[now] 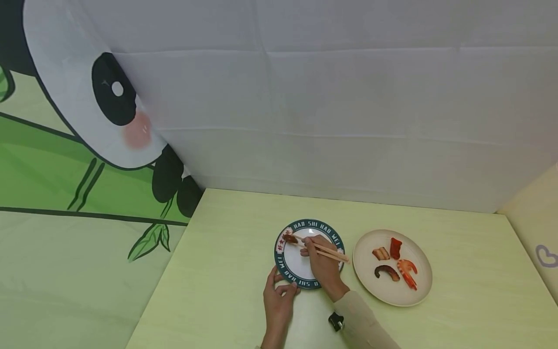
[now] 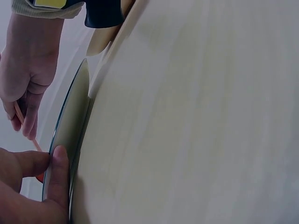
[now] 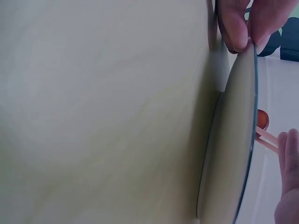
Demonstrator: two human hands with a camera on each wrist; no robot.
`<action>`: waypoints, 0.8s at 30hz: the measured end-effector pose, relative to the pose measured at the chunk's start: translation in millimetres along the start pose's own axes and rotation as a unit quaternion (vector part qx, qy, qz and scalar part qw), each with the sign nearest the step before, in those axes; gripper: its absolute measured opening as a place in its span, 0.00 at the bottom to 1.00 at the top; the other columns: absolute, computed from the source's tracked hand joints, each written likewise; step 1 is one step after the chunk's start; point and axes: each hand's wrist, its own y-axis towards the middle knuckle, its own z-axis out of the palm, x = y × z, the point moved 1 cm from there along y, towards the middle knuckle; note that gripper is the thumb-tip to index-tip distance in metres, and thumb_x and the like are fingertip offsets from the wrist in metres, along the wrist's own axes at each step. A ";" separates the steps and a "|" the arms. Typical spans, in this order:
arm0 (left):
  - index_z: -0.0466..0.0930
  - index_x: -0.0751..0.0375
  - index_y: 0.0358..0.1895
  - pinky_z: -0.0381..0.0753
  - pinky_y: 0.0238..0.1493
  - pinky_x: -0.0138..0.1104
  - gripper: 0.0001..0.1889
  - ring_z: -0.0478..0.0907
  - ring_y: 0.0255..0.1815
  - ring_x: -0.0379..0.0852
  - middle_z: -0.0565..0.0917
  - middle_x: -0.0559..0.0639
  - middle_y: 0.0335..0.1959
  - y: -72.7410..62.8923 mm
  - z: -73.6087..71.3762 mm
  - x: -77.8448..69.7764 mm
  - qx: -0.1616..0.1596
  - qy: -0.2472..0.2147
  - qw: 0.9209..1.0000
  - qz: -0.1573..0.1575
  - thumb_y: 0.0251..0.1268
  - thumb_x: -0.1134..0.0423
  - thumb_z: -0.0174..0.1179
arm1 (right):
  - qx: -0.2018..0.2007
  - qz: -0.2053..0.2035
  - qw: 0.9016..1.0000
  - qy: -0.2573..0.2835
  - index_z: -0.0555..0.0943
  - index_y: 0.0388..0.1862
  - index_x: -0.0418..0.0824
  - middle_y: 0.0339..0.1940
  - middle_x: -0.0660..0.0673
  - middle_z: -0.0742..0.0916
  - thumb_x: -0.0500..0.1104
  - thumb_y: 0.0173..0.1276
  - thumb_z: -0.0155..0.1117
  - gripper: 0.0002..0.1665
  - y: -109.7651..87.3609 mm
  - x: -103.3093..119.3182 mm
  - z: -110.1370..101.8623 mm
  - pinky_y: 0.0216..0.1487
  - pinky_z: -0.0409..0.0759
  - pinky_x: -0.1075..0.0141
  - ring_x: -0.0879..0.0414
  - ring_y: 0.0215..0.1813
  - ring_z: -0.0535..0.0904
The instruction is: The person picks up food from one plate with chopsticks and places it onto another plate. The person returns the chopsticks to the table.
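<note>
My left hand (image 1: 279, 303) is at the near-left edge of a round white plate (image 1: 301, 264) with a dark green lettered rim. In the left wrist view its thumb and fingers (image 2: 59, 175) pinch that rim from both sides. My right hand (image 1: 324, 266) reaches over the plate and holds a pair of wooden chopsticks (image 1: 333, 253). Their tips meet a small dark brown piece of food (image 1: 289, 238) at the plate's left side. In the right wrist view a rounded brown part of the food (image 3: 263, 120) shows past the rim.
Right of the green-rimmed plate stands a cream plate (image 1: 366, 264). It bears a shrimp (image 1: 407, 274), a red piece (image 1: 395, 247), a light striped piece (image 1: 381, 253) and a dark curved piece (image 1: 387, 272). A white cloth wall (image 1: 348, 121) rises behind the pale yellow table (image 1: 209, 271).
</note>
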 end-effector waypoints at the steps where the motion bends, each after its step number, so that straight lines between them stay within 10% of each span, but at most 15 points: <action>1: 0.62 0.73 0.78 0.96 0.34 0.38 0.41 0.87 0.35 0.48 0.76 0.64 0.54 -0.1 0.4 -0.3 -0.001 0.001 1.000 0.000 0.59 0.82 0.66 | 0.000 0.003 1.000 -0.004 0.89 0.44 0.30 0.35 0.38 0.90 0.35 0.79 0.63 0.10 -0.3 -0.2 -0.3 0.36 0.94 0.70 0.49 0.32 0.92; 24: 0.63 0.73 0.78 0.95 0.33 0.38 0.41 0.86 0.35 0.48 0.76 0.63 0.53 1.0 1.7 2.5 -0.002 0.003 1.000 0.009 0.59 0.81 0.67 | -0.042 0.045 0.997 0.051 0.87 0.47 0.25 0.41 0.30 0.89 0.33 0.80 0.60 0.12 -18.5 -5.2 -23.1 0.38 0.94 0.67 0.48 0.36 0.93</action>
